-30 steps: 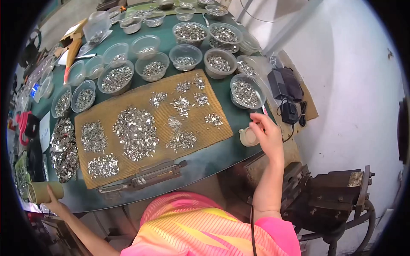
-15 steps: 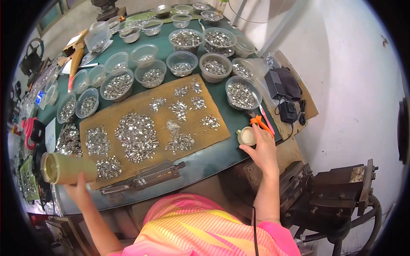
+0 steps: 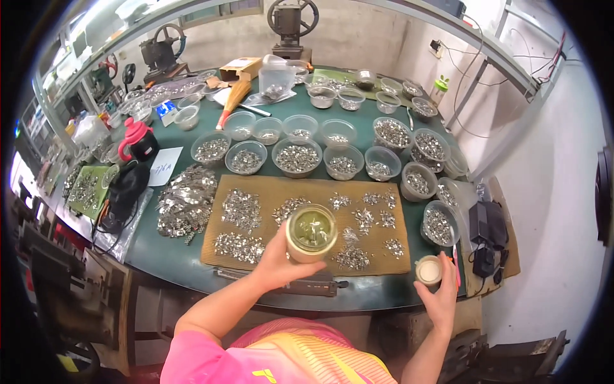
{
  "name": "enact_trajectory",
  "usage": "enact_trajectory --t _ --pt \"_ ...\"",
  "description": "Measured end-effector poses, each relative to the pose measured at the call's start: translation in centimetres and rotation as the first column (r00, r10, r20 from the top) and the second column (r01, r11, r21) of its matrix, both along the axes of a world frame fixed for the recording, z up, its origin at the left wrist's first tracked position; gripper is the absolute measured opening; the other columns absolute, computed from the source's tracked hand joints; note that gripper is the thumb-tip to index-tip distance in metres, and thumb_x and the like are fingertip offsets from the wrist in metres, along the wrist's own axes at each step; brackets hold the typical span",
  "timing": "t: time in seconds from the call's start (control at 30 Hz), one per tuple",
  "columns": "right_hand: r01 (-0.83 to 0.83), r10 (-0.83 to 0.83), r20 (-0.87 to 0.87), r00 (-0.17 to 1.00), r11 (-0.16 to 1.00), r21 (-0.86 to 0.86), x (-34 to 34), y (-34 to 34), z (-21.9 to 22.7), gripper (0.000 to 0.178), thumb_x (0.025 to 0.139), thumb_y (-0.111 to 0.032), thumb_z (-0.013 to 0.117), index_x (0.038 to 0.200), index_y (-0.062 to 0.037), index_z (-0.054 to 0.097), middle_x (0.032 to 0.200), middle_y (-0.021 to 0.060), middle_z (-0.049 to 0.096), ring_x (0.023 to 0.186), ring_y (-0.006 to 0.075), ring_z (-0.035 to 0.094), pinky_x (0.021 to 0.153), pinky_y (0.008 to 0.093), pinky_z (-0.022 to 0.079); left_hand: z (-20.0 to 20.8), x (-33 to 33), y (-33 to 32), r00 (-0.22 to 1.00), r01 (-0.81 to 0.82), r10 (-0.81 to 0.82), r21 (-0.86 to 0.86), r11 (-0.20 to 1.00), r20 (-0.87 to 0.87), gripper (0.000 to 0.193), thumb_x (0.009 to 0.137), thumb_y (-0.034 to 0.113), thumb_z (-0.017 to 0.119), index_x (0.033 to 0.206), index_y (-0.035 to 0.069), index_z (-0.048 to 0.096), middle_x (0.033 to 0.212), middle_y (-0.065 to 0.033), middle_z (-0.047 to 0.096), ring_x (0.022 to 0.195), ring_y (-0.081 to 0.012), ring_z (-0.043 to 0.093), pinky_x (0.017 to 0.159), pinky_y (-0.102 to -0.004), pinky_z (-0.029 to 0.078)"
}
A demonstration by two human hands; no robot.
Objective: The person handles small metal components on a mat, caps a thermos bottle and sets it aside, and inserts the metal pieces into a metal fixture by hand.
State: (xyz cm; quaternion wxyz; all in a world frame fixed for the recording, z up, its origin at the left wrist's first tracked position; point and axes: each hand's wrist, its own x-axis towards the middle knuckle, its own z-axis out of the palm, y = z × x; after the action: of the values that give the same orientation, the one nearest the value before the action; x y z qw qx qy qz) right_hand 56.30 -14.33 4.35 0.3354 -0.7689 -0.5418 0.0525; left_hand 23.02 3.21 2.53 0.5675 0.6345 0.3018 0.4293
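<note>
Left hand [image 3: 279, 262] wrapped about a yellow-green, glossy, round-mouthed cylindrical jar [image 3: 311, 233], thumb along its near side, fingers round the left. Jar held up over a tan, ribbed rectangular mat [image 3: 304, 260], partly hiding a pile of small silvery metal pieces [image 3: 289, 207]. Pale glints inside; pieces or reflections, cannot tell.

Right hand [image 3: 440, 301] at the right front of the green work surface [image 3: 384, 296], thumb and fingers curved around a small, round, cream-coloured cup [image 3: 428, 271]. Spread about the cup's width; whether it grips firmly, cannot tell. Clear plastic bowl of metal pieces [image 3: 440, 223] stands just beyond.

Handling, by judgement: jar stiff, fairly light unless well filled; smooth wall likely slippery, and perhaps brittle if glass. Best hold is round the mid-body, below the rim, as the left hand has it. Cup looks light and rigid; pinch across its sides.

Direction: jar's mouth faces up toward the head camera, base down and away; long axis strongly foreshortened, exact tilt uncertain. Cup's round face also turned upward; squat, no marked long axis.
</note>
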Motion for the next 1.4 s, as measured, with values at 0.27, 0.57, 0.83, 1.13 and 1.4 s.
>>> enact_trajectory --t 0.27,0.57,0.83,1.13,1.4 --pt "-0.184 0.224 -0.180 0.958 0.959 0.216 -1.3 2.3 3.0 0.090 0.065 -0.007 0.090 0.146 -0.0027 0.050 0.139 0.0159 0.058 0.129 0.0295 0.057 0.109 0.0402 0.046 -0.3 3.8 -0.4 0.977 0.150 -0.131 0.107 0.983 -0.169 0.093 0.071 0.025 0.095 0.146 0.005 0.044 0.134 -0.0137 0.062 0.126 -0.0240 0.060 0.106 -0.0386 0.048" --pt "-0.371 0.486 -0.378 0.788 0.865 0.339 -2.8 3.7 7.3 0.098 0.066 -0.012 0.094 0.150 -0.0015 0.046 0.142 0.0132 0.059 0.133 0.0236 0.055 0.113 0.0387 0.043 -0.9 6.9 -1.7 0.950 0.286 -0.260 0.150 0.946 -0.173 0.095 0.070 0.028 0.095 0.147 0.006 0.043 0.135 -0.0163 0.062 0.127 -0.0292 0.061 0.106 -0.0408 0.048" --pt "-0.522 0.595 -0.163 0.787 0.783 0.338 -2.7 5.1 9.5 0.083 0.071 -0.028 0.092 0.141 0.0014 0.058 0.141 0.0159 0.060 0.125 0.0277 0.059 0.107 0.0388 0.045 -0.6 8.2 -2.3 0.914 0.389 -0.372 0.084 0.917 -0.164 0.096 0.069 0.031 0.095 0.146 0.005 0.045 0.136 -0.0183 0.061 0.127 -0.0325 0.061 0.105 -0.0433 0.048" --pt "-0.729 0.725 0.098 0.681 0.660 0.181 -1.7 6.0 12.0 0.077 0.073 -0.031 0.091 0.137 0.0014 0.063 0.136 0.0176 0.064 0.120 0.0313 0.062 0.105 0.0407 0.047 0.5 10.3 -2.5 0.854 0.500 -0.473 0.093 0.861 -0.217 0.097 0.069 0.038 0.093 0.147 0.004 0.044 0.136 -0.0219 0.060 0.127 -0.0360 0.060 0.106 -0.0447 0.047" --pt "-0.751 0.796 -0.085 0.599 0.596 0.285 -0.3 6.5 11.1 0.073 0.079 -0.032 0.087 0.140 0.0002 0.061 0.141 0.0189 0.059 0.125 0.0319 0.061 0.105 0.0397 0.047 1.8 11.1 -1.9 0.762 0.630 -0.628 -0.041 0.775 -0.157 0.097 0.070 0.040 0.091 0.147 0.004 0.044 0.133 -0.0204 0.062 0.124 -0.0316 0.062 0.104 -0.0430 0.047"
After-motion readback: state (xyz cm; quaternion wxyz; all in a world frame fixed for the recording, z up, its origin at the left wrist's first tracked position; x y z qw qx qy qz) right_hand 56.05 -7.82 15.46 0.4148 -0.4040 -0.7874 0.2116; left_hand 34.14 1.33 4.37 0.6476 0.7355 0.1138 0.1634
